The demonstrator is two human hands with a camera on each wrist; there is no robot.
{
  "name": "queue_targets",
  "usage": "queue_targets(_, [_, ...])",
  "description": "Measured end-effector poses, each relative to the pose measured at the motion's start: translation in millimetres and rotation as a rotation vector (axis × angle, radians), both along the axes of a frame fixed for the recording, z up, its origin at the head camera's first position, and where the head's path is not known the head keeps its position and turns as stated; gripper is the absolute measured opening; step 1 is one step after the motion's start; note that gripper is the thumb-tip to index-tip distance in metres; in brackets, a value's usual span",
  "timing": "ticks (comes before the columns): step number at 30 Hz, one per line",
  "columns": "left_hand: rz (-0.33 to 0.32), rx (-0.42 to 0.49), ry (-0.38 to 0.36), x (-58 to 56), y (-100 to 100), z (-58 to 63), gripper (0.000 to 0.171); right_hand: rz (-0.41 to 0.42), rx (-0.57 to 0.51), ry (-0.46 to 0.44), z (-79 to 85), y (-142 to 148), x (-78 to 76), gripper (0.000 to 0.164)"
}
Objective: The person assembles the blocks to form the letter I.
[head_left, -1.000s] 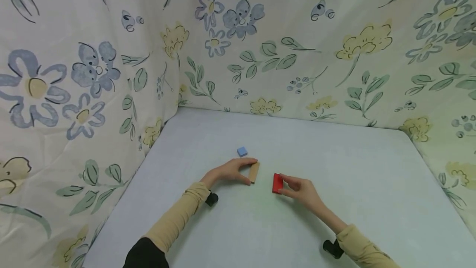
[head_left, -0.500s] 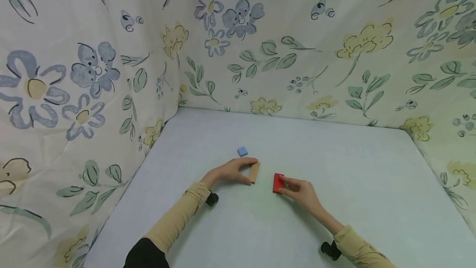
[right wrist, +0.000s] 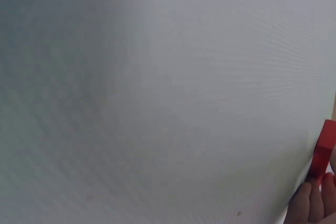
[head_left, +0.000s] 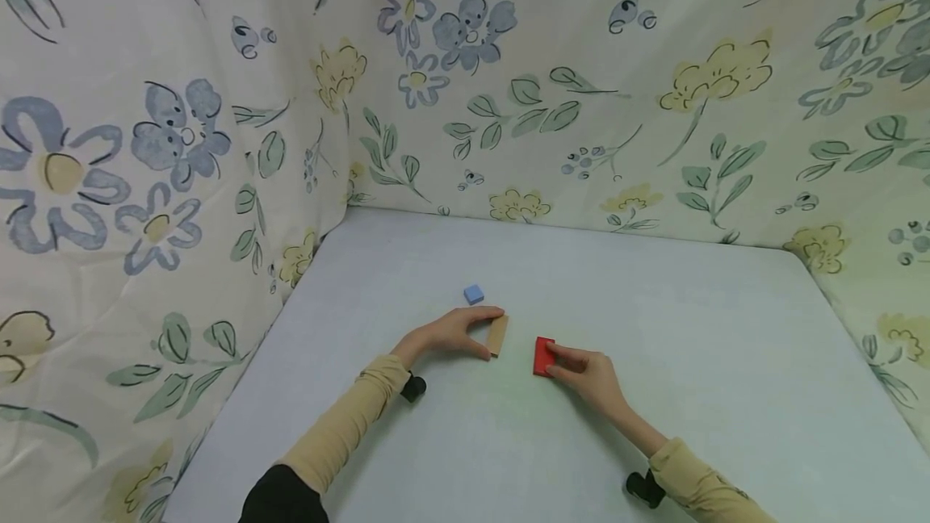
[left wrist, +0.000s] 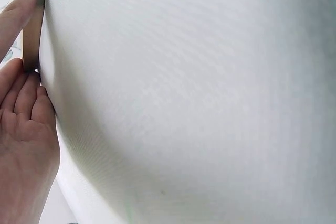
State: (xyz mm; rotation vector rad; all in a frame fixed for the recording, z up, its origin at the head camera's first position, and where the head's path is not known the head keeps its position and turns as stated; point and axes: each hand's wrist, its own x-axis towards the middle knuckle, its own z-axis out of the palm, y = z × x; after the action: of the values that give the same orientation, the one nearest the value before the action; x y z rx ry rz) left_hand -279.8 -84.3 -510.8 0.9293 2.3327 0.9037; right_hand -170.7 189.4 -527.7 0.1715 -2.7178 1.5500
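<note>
On the white table lies a plain wooden block (head_left: 498, 336), long and narrow. My left hand (head_left: 452, 331) spans it lengthwise, thumb at the near end and fingers at the far end. The left wrist view shows the thumb and fingers on the wooden block (left wrist: 32, 40). To the right of it, a red rectangular block (head_left: 542, 357) is held at its right side between the thumb and fingers of my right hand (head_left: 590, 374). Only part of the red block (right wrist: 324, 150) appears at the right wrist view's edge. A gap separates the two blocks.
A small blue block (head_left: 474, 294) lies just beyond the left hand. Floral cloth (head_left: 523, 103) hangs behind the table (head_left: 654, 289) and along its sides. A small black device (head_left: 644, 489) is strapped at the right wrist.
My right hand has shifted slightly left, its thumb and fingers reaching a little farther onto the red block. The left hand and the wooden block keep their place.
</note>
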Motion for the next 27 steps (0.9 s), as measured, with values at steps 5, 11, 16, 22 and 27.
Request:
queue_targets(5, [0.007, 0.004, 0.004, -0.2, -0.3, -0.9, 0.08, -0.007, 0.016, -0.001, -0.1, 0.0, -0.4, 0.041])
queue_targets(11, [0.004, 0.008, 0.025, 0.9, -0.2, -1.1, 0.08, -0.01, 0.038, 0.025, -1.3, -0.1, -1.3, 0.04])
queue_targets(16, [0.013, 0.022, 0.044, 2.3, 0.2, -0.6, 0.08, -0.009, 0.043, 0.031, -2.1, 0.2, -0.6, 0.041])
queue_targets(22, [0.044, 0.054, 0.071, 5.0, 1.3, -1.2, 0.08, -0.009, 0.043, 0.03, -2.0, 0.6, -0.1, 0.041])
queue_targets(27, [0.051, 0.082, 0.092, 6.9, 1.9, -2.1, 0.081, -0.014, 0.045, 0.01, -2.3, -0.5, -0.3, 0.041])
